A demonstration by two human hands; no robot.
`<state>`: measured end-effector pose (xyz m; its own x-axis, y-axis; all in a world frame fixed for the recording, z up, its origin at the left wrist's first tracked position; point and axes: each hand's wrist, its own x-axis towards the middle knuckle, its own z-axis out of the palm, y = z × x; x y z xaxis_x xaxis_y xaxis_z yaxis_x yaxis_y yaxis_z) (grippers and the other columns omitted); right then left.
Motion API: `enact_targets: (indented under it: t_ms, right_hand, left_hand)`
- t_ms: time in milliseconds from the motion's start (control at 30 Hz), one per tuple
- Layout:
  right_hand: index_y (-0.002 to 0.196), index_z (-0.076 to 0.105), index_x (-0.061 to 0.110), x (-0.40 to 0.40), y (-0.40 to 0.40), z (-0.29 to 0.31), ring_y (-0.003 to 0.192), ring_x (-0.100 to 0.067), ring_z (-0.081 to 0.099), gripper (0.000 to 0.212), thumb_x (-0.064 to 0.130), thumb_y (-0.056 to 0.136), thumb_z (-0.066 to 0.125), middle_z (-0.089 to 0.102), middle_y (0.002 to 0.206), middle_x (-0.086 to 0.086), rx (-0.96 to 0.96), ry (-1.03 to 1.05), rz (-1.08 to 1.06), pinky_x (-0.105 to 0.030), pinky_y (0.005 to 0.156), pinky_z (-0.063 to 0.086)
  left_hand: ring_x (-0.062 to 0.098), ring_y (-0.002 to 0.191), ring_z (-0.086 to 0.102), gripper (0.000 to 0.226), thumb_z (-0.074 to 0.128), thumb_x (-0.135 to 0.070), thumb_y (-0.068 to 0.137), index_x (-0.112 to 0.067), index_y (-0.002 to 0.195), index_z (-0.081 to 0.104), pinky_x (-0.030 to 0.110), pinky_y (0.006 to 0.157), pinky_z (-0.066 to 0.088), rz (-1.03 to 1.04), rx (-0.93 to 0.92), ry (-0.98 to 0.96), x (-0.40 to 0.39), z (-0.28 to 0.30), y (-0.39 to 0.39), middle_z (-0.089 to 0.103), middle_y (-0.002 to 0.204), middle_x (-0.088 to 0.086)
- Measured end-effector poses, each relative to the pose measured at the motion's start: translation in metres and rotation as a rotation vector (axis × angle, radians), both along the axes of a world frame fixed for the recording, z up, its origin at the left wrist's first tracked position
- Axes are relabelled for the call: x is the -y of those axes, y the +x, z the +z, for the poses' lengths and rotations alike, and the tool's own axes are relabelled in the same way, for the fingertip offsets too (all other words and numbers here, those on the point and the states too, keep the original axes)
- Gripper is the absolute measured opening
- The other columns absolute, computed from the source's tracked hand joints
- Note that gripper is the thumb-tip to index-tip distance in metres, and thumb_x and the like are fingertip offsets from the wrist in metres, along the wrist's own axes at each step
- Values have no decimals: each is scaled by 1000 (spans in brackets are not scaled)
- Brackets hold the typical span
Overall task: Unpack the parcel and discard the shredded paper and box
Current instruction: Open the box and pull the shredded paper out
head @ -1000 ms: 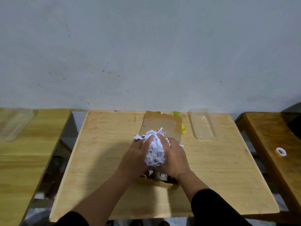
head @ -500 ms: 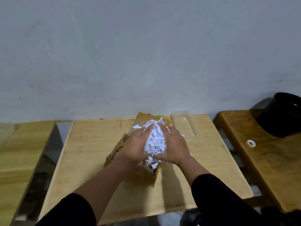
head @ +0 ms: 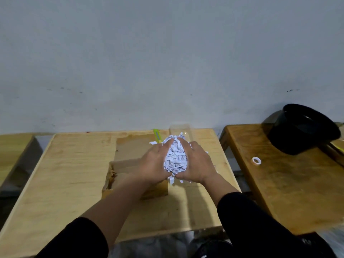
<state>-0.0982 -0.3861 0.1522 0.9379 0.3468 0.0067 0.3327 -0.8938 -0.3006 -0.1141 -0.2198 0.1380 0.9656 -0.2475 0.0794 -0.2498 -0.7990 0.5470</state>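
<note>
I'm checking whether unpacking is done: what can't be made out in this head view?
- Inside of the cardboard box: hidden by the left hand and forearm.
- Anything within the shredded paper: covered by both hands; right hand.
- Black bin contents: too dark.

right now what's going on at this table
A person is unpacking an open brown cardboard box on the light wooden table. The left hand and right hand cup a wad of white shredded paper between them, lifted above the box's right edge. A black round bin sits on the darker table to the right, a likely place for the paper.
</note>
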Motion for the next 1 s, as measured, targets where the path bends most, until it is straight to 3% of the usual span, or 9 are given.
enact_targets:
  t_ms: [400,533,667,700,833,1000]
  right_hand:
    - [146,12,30,67,-7,-29,118,-23,43,108,51,61,75,42,128,-6,-62,52,2,-33,87,40]
    - [145,15,30,92,-9,-53,116,-26,46,109,50,57,77,44,126,-7,-133,75,-93,-39,89,43]
    - [135,31,19,112,-14,-88,84,-32,62,101,60,52,73,59,100,-15,-64,154,-88,-38,61,52]
    - [133,31,20,115,-14,-93,83,-32,62,99,60,53,72,60,98,-16,-77,172,-96,-38,60,53]
    - [143,22,24,123,-6,-105,104,-30,54,102,57,61,74,50,118,-14,-159,117,-121,-39,80,48]
    - [146,17,22,120,-2,-118,112,-30,48,106,58,63,71,45,125,-13,-213,87,-124,-39,87,45]
  left_hand:
    - [23,126,38,95,70,-33,66,-30,144,16,33,95,40,46,-48,39,67,-28,-3,38,138,5]
    - [30,119,48,89,66,-40,64,-24,142,27,42,93,46,1,-55,17,96,-59,1,50,129,12]
    - [31,115,50,92,74,-35,64,-16,142,29,38,87,46,-47,-24,79,117,-77,3,49,129,14]
    - [32,113,51,93,76,-33,64,-16,142,28,39,85,46,-61,-13,91,121,-80,4,49,130,14]
    - [37,104,55,96,79,-33,61,-10,140,31,41,77,50,-104,4,174,128,-93,5,53,123,19]
    - [30,86,64,92,83,-38,53,-6,130,43,35,68,53,-100,59,360,129,-108,5,64,102,14]
